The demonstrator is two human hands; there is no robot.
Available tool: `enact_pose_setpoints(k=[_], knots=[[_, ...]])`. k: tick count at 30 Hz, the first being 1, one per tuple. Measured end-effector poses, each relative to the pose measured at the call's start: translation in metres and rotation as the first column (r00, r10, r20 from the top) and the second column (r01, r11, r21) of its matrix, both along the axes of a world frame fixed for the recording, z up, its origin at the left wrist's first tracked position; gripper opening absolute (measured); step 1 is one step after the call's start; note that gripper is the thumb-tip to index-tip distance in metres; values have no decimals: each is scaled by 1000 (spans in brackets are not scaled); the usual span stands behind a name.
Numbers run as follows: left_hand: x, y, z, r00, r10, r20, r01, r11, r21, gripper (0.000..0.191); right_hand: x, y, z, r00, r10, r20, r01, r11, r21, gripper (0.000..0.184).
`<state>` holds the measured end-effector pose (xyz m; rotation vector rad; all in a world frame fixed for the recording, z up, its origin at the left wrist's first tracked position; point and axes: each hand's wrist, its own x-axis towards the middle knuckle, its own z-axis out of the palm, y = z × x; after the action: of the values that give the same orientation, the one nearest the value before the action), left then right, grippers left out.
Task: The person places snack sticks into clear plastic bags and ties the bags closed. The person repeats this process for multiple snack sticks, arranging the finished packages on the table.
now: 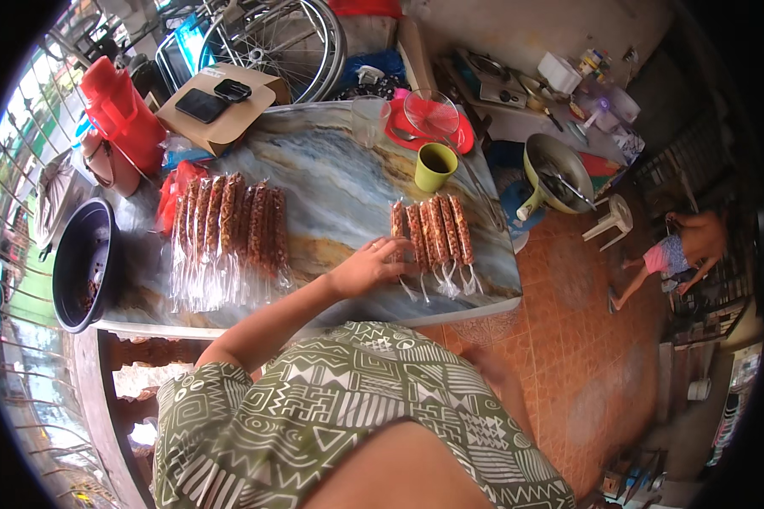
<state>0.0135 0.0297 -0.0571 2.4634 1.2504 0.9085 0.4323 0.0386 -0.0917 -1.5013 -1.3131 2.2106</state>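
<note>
My left hand [375, 264] reaches across the table's near side, its fingers over the lower part of the leftmost nut-filled plastic tube [396, 219]. The grip itself is hidden. To its right lies a row of several similar clear tubes [438, 232] of reddish-brown nuts, their lower ends knotted. A larger group of filled tubes [229, 223] lies left of my forearm, with long, loose plastic ends towards me. My right hand [481, 362] is blurred and low beside my body, off the table; its fingers cannot be made out.
The marble-patterned table [331, 184] carries a green cup [436, 167], a red plate [465, 133], a wire strainer [431, 113], a red thermos jug [118, 102] and a cardboard box [229, 114]. A dark basin [88, 267] stands at left. A pan [557, 168] and another person [687, 245] are at right.
</note>
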Motion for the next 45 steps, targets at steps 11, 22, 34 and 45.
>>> enact_pose_setpoints(k=[11,22,34,45], knots=[[44,-5,-16,896,442,-44,-441,872,-213,89,-2,-37,-54,966,-123,228,137,989,-47,21],[-48,-81,75,596,730,-334,-792,603,-95,58,-32,-27,-45,973,-21,229,22,1000,0,22],[-105,-178,58,303,821,-485,-953,275,-129,44,-49,-31,-38,968,45,249,-50,999,14,24],[-107,-183,73,509,774,-376,-805,583,109,46,-61,-37,-29,959,136,247,-147,989,27,26]])
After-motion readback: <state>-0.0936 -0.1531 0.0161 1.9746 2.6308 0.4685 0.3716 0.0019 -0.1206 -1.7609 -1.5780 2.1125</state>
